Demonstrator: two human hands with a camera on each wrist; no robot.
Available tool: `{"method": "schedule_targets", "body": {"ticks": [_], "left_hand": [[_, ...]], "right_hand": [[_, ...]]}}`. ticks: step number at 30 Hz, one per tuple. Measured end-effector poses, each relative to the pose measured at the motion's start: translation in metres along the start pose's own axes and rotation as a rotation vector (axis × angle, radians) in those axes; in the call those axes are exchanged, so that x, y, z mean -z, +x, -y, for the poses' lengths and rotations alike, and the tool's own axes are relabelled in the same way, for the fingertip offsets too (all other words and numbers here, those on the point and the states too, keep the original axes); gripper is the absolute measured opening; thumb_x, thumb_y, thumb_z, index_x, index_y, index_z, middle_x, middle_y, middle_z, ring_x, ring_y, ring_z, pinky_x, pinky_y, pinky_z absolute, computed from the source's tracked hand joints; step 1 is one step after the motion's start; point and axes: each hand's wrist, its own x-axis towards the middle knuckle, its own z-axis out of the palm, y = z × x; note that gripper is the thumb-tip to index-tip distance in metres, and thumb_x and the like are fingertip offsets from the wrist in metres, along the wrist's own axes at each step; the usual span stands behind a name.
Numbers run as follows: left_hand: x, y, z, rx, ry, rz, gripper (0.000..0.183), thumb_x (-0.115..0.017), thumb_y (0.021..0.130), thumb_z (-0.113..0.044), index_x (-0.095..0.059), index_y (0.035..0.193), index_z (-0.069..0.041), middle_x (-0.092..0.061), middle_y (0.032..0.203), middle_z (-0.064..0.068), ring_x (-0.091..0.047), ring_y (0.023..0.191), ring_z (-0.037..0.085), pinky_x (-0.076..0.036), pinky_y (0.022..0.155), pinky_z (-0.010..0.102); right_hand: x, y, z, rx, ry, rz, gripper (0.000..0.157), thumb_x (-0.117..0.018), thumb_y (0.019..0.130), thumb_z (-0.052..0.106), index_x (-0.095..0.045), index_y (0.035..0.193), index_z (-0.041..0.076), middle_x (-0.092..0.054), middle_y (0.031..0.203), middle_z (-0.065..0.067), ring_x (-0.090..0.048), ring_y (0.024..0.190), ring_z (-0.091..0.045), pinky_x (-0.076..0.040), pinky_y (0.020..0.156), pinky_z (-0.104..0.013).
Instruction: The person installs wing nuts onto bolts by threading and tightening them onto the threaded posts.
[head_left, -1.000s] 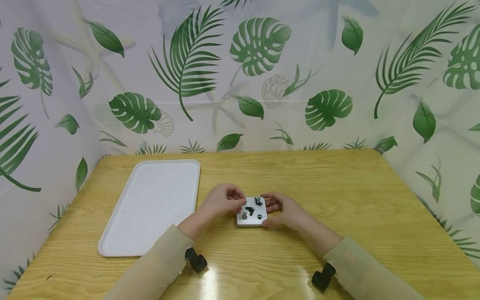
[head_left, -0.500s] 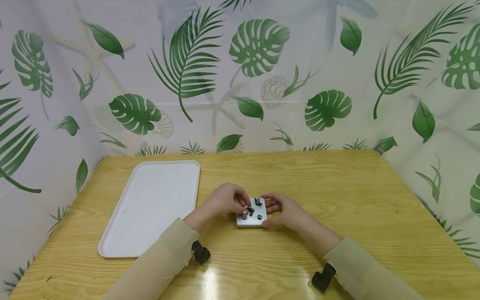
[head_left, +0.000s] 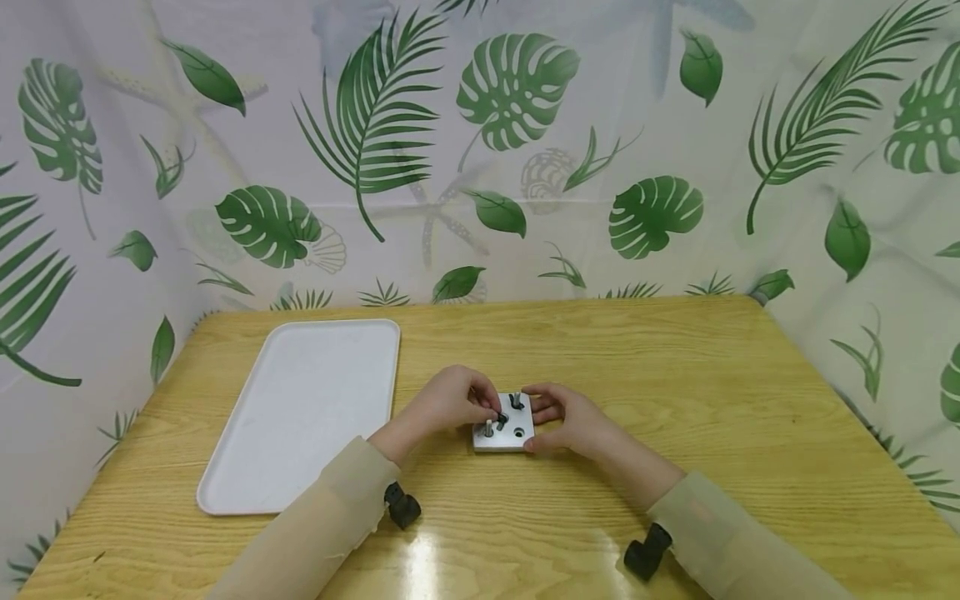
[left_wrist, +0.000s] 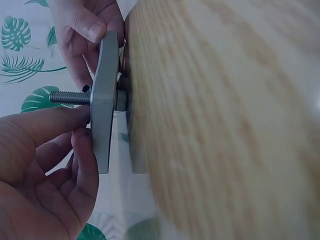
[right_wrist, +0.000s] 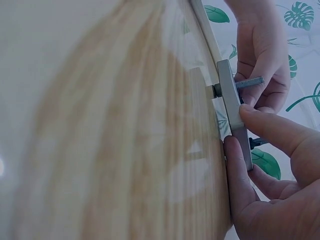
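A square silver metal plate [head_left: 504, 444] is raised on bolt heads above the wooden table. One threaded bolt [head_left: 488, 427] stands near its front-left corner, and another bolt [head_left: 516, 401] with black wings at its base at the back right. In the front-right corner is a hole [head_left: 519, 432]. My left hand [head_left: 450, 402] pinches a small black wing nut [head_left: 502, 420] at the plate's middle between thumb and fingers, which partly hide it. With thumb and fingers on the right edge, my right hand [head_left: 573, 423] grips the plate [right_wrist: 231, 100].
A white tray [head_left: 300, 408] lies on the left of the wooden table [head_left: 675, 375]. Small black cameras are strapped at the left cuff [head_left: 402, 507] and right cuff [head_left: 647, 552]. A leaf-patterned cloth [head_left: 420, 125] hangs behind the table.
My left hand has moved right from the plate's left edge onto the black wing nut in the middle. The right hand has stayed at the plate's right edge.
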Motion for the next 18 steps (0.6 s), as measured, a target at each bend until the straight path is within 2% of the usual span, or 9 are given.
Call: {"method": "schedule_targets", "body": {"ticks": [7,11,18], "left_hand": [[-0.0003,-0.0013,-0.0009,-0.064,0.042,-0.014,0.003,-0.079,0.095,-0.007,-0.077,0.095,-0.005,-0.074,0.09,0.005,-0.06,0.074,0.007,-0.05,0.066,0.017],[0.0018,-0.0024,-0.002,-0.095,0.054,-0.026,0.003,-0.078,0.094,-0.006,-0.076,0.097,-0.005,-0.074,0.088,0.005,-0.059,0.074,0.007,-0.05,0.068,0.018],[0.0029,-0.0023,0.0007,-0.077,0.02,-0.053,0.006,-0.073,0.094,-0.002,-0.077,0.099,-0.005,-0.074,0.09,0.006,-0.06,0.077,0.007,-0.051,0.07,0.018]], "right_hand": [[0.0005,0.0014,-0.0008,-0.024,0.001,-0.01,0.083,-0.089,0.08,-0.003,-0.048,0.152,-0.006,-0.064,0.134,-0.026,-0.067,0.116,-0.03,-0.055,0.094,-0.027],[-0.0003,0.0006,0.0008,-0.037,0.006,-0.014,0.083,-0.089,0.08,-0.003,-0.048,0.152,-0.005,-0.063,0.134,-0.025,-0.066,0.117,-0.029,-0.055,0.097,-0.031],[-0.0018,-0.001,0.0004,-0.047,-0.005,-0.012,0.084,-0.09,0.081,-0.002,-0.047,0.154,-0.004,-0.062,0.135,-0.025,-0.066,0.12,-0.032,-0.055,0.104,-0.043]]}}
